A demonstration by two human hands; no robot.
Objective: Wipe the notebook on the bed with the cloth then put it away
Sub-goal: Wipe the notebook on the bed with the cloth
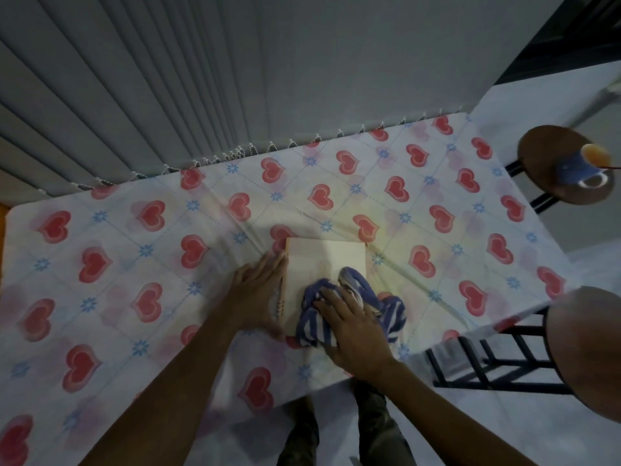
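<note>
A cream-covered spiral notebook (324,260) lies flat on the bed (141,250), near its front edge. My left hand (257,290) rests flat along the notebook's left, spiral-bound edge, fingers together. A bunched blue-and-white striped cloth (317,322) covers the notebook's near right part and spills onto the sheet. My right hand (353,331) presses down on top of the cloth, fingers spread over it. The lower part of the notebook is hidden under the cloth and hand.
The bed wears a white sheet with red hearts. Grey vertical blinds (168,79) hang behind it. A round stool (551,176) at right carries a blue cup (583,166). A second round stool (588,351) with black legs stands near my right arm.
</note>
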